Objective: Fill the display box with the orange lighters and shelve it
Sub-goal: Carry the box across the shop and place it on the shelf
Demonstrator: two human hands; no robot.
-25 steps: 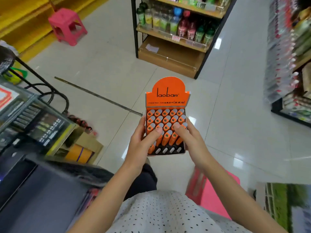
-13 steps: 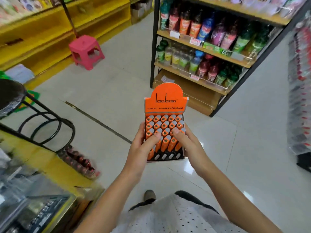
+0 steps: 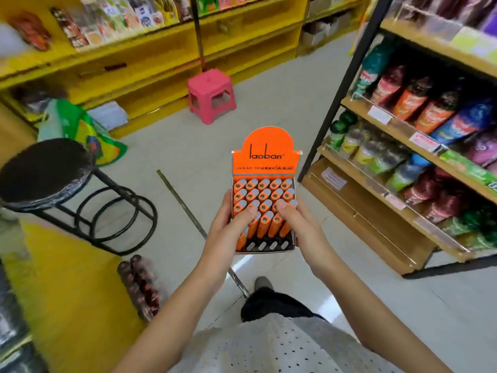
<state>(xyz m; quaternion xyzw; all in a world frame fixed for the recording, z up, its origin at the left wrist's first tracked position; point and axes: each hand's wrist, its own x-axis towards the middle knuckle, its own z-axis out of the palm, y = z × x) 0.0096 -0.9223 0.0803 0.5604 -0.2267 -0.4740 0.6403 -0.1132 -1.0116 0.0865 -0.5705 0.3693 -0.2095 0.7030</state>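
Observation:
An orange display box (image 3: 266, 160) with a rounded "laoban" header card is held upright in front of me, over the tiled floor. It is packed with several rows of orange lighters (image 3: 262, 193) with grey tops. My left hand (image 3: 228, 227) grips the box's left side, thumb across the lighters. On the right side my right hand (image 3: 301, 224) grips it too, its thumb resting on the lighters. The front row sits lower, showing only grey tops.
A black round stool (image 3: 45, 168) stands at the left by a yellow counter (image 3: 67, 292). A pink plastic stool (image 3: 211, 94) sits ahead before yellow shelves (image 3: 150, 57). A wooden shelf rack (image 3: 403, 184) with bottles fills the right. Bottles (image 3: 139, 284) lie on the floor.
The view has swung left and up: the yellow shelves and black stool have come into view, the bottle rack has slid right. Both hands keep the same hold on the box.

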